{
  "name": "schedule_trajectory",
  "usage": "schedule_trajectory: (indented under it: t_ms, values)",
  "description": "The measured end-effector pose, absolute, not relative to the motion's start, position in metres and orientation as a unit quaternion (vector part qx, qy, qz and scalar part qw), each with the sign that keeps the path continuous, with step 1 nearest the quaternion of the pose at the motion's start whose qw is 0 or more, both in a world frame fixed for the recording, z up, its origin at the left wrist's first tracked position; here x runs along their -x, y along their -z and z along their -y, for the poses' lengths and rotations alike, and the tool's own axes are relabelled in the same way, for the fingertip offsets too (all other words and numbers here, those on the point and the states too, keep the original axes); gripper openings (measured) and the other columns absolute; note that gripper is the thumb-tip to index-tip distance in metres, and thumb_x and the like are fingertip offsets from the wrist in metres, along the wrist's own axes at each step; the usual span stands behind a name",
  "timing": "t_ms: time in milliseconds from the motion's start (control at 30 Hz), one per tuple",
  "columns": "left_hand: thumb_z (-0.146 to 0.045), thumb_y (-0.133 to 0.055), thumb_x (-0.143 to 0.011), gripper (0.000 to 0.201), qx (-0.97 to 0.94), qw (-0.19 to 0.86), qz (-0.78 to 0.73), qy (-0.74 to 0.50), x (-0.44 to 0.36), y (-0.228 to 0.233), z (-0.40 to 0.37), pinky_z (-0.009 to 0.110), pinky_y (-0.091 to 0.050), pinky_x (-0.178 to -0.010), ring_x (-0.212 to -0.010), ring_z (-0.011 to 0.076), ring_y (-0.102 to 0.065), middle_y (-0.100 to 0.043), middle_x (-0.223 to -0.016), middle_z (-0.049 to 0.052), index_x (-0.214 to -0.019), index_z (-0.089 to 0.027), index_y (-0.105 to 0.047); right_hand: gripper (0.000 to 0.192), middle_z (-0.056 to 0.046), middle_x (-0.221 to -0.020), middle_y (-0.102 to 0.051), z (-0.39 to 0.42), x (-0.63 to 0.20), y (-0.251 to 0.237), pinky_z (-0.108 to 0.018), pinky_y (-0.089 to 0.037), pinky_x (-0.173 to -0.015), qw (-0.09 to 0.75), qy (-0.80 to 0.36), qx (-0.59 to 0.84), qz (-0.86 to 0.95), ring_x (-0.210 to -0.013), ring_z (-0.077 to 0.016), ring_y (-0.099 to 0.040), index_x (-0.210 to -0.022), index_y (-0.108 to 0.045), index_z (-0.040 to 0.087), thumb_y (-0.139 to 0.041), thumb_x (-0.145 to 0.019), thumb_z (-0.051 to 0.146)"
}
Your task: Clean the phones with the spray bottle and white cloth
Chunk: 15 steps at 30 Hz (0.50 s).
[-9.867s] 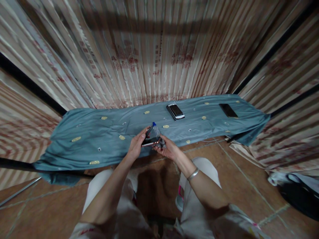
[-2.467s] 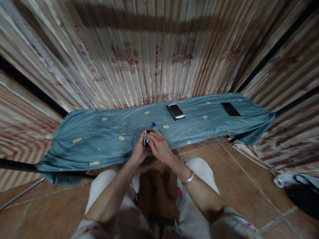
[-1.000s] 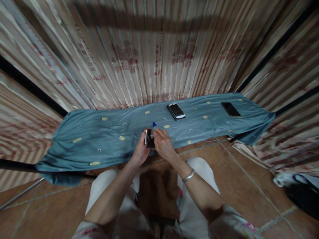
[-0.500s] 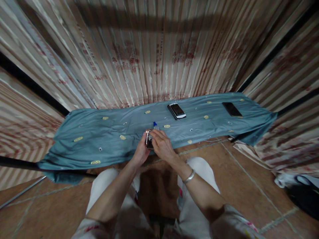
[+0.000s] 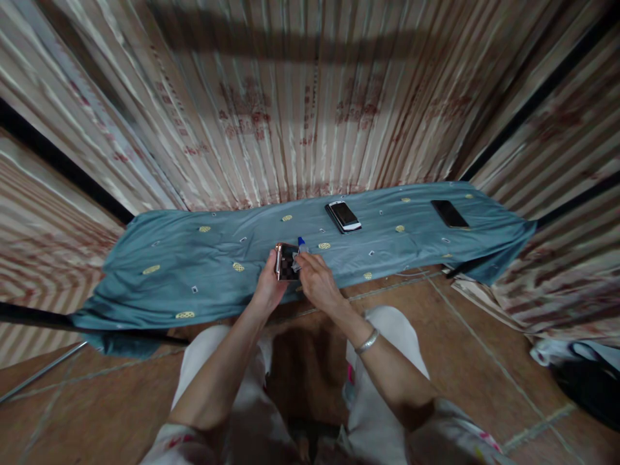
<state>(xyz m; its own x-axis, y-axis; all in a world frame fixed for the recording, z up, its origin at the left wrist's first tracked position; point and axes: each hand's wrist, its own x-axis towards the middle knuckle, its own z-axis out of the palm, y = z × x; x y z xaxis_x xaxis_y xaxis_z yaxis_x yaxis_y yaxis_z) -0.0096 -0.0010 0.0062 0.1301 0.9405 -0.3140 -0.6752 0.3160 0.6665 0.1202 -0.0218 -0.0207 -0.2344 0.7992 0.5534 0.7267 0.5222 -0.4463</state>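
My left hand is closed around the left side of a dark phone with a checkered face and a shiny edge, held just over the front of the cloth-covered table. Over the right part of that face, the fingers of my right hand are closed on a small crumpled pale piece, which looks like a tissue or cloth. Just behind these fingers stands a small clear bottle with a blue cap; its lower part is hidden by my hand.
Blue-green patterned cloth covers the long table. A white-framed phone lies on a dark flat thing behind my hands, and a black phone lies far right. Striped curtains hang behind. A black bag is on the floor at right.
My left hand has moved slightly left with the phone and tilted it, so more of its checkered face shows. My right fingers have shifted towards its right edge, uncovering the pale piece.
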Motion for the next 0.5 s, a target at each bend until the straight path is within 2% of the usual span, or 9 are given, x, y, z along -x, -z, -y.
schedule_trajectory:
  t_ms: [133, 233, 500]
  values:
    - [-0.044, -0.054, -0.096, 0.032, -0.185, 0.744, -0.353, -0.536, 0.009, -0.0052, 0.0023, 0.029, -0.054, -0.075, -0.076, 0.0175, -0.069, -0.075, -0.081, 0.003, -0.095, -0.018, -0.071, 0.043, -0.021, -0.13, -0.065, 0.0202, -0.1255, 0.0216, -0.045, -0.049, -0.109, 0.37, -0.03, 0.505, 0.779, -0.121, -0.0275, -0.058, -0.131, -0.064, 0.007, -0.037, -0.097, 0.01]
    - [-0.045, -0.054, -0.097, 0.032, -0.182, 0.756, -0.349, -0.523, 0.0054, -0.0033, 0.0054, 0.027, -0.053, -0.071, -0.074, 0.0162, -0.068, -0.075, -0.084, 0.004, -0.097, -0.018, -0.072, 0.043, -0.021, -0.129, -0.066, 0.0175, -0.1289, 0.0215, -0.047, -0.047, -0.111, 0.375, -0.017, 0.521, 0.767, -0.121, -0.0282, -0.058, -0.131, -0.065, 0.008, -0.038, -0.096, 0.01]
    - [-0.047, -0.059, -0.093, 0.032, -0.193, 0.755, -0.351, -0.519, 0.0012, 0.0007, 0.0075, 0.029, -0.053, -0.077, -0.08, 0.0176, -0.069, -0.075, -0.087, 0.004, -0.098, -0.019, -0.072, 0.042, -0.02, -0.129, -0.065, 0.0181, -0.1279, 0.0188, -0.049, -0.047, -0.109, 0.397, -0.022, 0.521, 0.755, -0.12, -0.0289, -0.059, -0.13, -0.065, 0.01, -0.041, -0.096, 0.011]
